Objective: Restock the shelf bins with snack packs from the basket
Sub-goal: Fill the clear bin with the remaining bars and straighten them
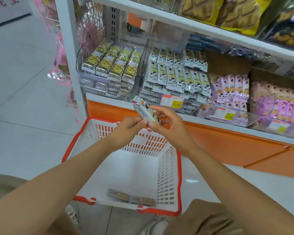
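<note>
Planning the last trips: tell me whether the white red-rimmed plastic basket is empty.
No, two flat grey-brown snack packs lie at the bottom of the basket.

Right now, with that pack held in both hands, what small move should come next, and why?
Probably carry the snack pack up to the middle bin, whose cartoon-printed packs look similar. The left hand and right hand both pinch it above the basket, just short of the shelf.
</note>
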### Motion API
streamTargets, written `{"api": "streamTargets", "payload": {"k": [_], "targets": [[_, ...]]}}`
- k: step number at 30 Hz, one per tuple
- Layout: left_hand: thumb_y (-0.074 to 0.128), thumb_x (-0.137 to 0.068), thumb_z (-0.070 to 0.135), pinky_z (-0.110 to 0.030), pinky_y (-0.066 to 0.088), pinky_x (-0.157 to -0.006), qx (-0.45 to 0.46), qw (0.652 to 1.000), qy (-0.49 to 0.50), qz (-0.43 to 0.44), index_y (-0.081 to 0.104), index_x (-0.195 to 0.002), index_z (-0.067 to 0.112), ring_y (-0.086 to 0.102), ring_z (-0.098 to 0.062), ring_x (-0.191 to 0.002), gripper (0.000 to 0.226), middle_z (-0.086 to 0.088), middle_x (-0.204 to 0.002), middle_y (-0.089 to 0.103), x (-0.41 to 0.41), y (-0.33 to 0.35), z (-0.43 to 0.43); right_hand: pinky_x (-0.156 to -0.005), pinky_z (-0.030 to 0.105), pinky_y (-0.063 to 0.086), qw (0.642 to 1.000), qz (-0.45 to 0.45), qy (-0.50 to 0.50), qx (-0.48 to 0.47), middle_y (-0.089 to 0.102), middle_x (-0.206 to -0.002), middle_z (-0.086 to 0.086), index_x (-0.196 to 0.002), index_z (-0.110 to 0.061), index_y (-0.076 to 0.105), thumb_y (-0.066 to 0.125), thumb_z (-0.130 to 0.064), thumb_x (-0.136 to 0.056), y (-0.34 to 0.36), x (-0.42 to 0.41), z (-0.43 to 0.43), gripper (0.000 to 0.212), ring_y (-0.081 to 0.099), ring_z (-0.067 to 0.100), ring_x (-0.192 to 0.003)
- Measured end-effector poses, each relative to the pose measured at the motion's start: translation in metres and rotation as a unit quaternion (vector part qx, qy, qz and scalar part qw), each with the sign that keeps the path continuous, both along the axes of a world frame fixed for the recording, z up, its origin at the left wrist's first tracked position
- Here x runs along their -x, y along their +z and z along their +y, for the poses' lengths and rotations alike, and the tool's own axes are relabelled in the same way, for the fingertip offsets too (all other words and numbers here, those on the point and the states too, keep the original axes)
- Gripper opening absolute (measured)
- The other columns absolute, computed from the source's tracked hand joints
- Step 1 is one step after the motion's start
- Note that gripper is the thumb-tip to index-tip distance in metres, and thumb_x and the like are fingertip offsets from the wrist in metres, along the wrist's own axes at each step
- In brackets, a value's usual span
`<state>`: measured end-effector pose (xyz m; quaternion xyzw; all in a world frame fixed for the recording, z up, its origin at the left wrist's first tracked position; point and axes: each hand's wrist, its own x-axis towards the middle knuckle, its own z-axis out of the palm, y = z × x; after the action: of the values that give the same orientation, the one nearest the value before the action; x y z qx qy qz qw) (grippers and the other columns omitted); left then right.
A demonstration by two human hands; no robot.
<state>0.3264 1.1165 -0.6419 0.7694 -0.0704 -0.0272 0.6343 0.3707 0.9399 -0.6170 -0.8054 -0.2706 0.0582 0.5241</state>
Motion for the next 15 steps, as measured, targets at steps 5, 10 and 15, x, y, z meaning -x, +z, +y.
{"api": "streamTargets", "payload": {"k": [5, 10, 15], "targets": [[0.043, -0.104, 0.029, -0.031, 0.036, -0.104, -0.179, 0.97, 0.09, -0.137, 0.063, -0.127, 0.023, 0.049, -0.004, -0.121, 0.031, 0.01, -0.127, 0.06, -0.025, 0.013, 0.011, -0.076, 0.017, 0.05, 0.994, -0.084, -0.076, -0.006, 0.057, -0.102, -0.013, -0.123, -0.031, 0.058, 0.069, -0.014, -0.088, 0.037, -0.024, -0.009, 0.04, 0.053, -0.004, -0.091], [0.039, -0.097, 0.03, -0.041, 0.019, -0.111, -0.375, 0.873, 0.157, -0.27, 0.061, -0.129, 0.017, 0.035, -0.024, -0.137, 0.041, -0.003, -0.138, 0.053, -0.061, 0.03, 0.033, -0.065, 0.01, 0.043, 0.967, -0.175, -0.181, 0.029, 0.055, -0.089, -0.006, -0.119, -0.015, 0.063, 0.067, -0.019, -0.09, 0.072, -0.08, -0.015, 0.03, 0.049, -0.006, -0.073], [0.041, -0.1, 0.033, -0.046, 0.002, -0.12, -0.487, 0.821, 0.167, -0.246, 0.043, -0.146, 0.016, 0.017, -0.028, -0.149, 0.049, -0.009, -0.156, 0.035, -0.089, 0.029, 0.045, -0.073, 0.031, 0.048, 0.933, -0.218, -0.253, 0.136, 0.061, -0.092, 0.002, -0.117, -0.016, 0.065, 0.067, -0.029, -0.089, 0.093, -0.147, -0.008, 0.032, 0.052, 0.01, -0.073]]}}
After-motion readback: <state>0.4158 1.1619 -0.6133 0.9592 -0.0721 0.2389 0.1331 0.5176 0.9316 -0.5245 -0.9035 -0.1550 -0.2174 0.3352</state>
